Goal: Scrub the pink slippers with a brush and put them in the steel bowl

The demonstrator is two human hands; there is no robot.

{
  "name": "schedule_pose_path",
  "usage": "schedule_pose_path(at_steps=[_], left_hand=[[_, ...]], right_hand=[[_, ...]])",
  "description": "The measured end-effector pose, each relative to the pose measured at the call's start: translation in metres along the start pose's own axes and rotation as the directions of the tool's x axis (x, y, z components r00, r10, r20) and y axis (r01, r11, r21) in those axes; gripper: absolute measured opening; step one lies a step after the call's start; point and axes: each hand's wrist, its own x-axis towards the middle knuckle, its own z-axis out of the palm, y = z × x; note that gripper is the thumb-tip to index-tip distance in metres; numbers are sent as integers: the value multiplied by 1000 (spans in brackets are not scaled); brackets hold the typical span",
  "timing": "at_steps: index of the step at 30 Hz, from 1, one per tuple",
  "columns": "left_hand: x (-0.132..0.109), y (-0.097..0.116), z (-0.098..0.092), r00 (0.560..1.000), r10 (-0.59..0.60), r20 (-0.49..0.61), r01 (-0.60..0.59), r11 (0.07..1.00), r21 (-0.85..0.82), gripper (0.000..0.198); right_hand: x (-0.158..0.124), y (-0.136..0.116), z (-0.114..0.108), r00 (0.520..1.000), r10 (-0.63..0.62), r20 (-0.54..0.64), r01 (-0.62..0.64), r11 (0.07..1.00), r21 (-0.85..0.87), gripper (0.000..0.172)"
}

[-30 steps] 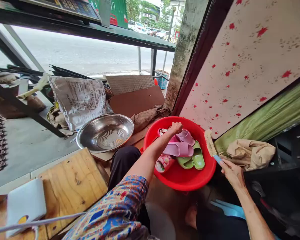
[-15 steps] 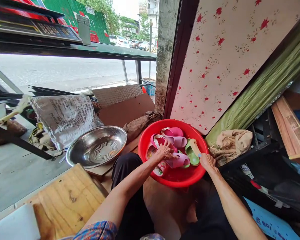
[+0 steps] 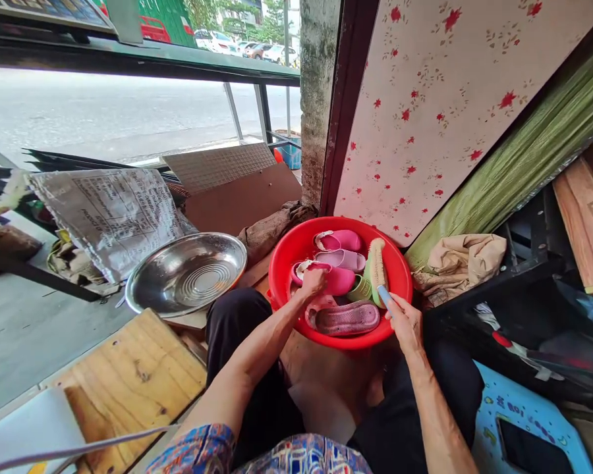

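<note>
Centrally, a red basin [image 3: 401, 273] is seen, its near rim between the person's knees and its contents all footwear. By the right hand [image 3: 406, 320], fingers wrapped closed, a brush [image 3: 377, 263] is held at its blue handle; its head is positioned over the green slippers [image 3: 360, 288], contact not determinable. The left hand [image 3: 314, 283] is placed at the near pink clog [image 3: 340, 282], fingers curled; whether the clog is gripped cannot be told. Beyond it, a lilac slipper [image 3: 343, 259] and a far pink clog [image 3: 344, 241] are noted. Nearest the body, a purplish sole [image 3: 350, 318] is turned upward. Left of the basin, a metal bowl [image 3: 145, 286] is located.
</note>
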Motion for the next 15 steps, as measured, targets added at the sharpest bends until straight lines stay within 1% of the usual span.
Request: schedule_pose_path(at_steps=[2,3,4,5,7,8,9,10,11,14,15], left_hand=[[2,4,1,1000,-5,-1,4,1000,-11,4],[4,5,-1,1000,-18,-22,17,999,-38,5],[6,7,-3,998,-38,-57,32,995,-95,10],[9,8,-6,993,-63,-100,44,982,-185,15],[16,9,-11,979,-120,-167,40,908,-418,23],[19,8,-12,973,-139,-182,27,858,-514,25],[21,8,-13,971,-151,-183,20,821,-571,26],[23,7,-13,970,-165,-178,29,805,-592,26],[24,6,-11,969,-185,-167,54,810,-584,26],[21,5,-5,953,-266,-142,163,850,-500,31],[19,5,-3,954,-268,-137,169,854,-493,33]], right_hand=[[-14,0,4,998,66,-21,-59,965,254,108],[-18,-1,5,995,93,-37,-74,934,349,109],[-20,-3,3,991,114,-64,-76,902,426,107],[-21,-5,1,987,131,-92,-71,872,485,104],[-19,-10,-4,977,165,-136,-62,828,557,96],[-18,-11,-7,972,185,-146,-67,811,581,92],[-16,-12,-9,968,205,-147,-77,795,602,88],[-15,-13,-11,965,222,-137,-91,779,621,85],[-14,-14,-12,965,234,-118,-107,763,638,82],[-15,-15,-13,967,248,-59,-145,724,674,75],[-16,-16,-13,968,245,-51,-147,721,677,74]])
